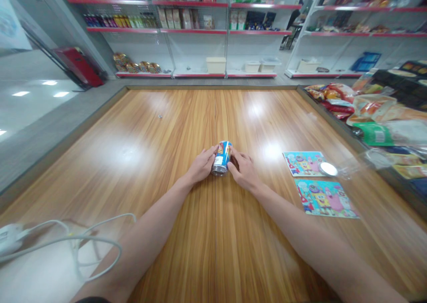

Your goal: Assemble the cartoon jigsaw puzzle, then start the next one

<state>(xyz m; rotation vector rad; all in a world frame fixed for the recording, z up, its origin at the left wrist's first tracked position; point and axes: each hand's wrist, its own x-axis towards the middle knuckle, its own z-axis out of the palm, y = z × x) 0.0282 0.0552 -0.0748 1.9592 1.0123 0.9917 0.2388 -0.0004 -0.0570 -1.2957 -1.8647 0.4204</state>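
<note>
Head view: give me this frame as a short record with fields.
scene: shop, wooden table
left hand: fingers on the left side of the blue can
right hand: fingers on the can's right side
right of hands: cartoon picture sheets, round silver lid at the farther one's edge
table's right edge: snack packets
near left: white cable
background: stocked shelves
</note>
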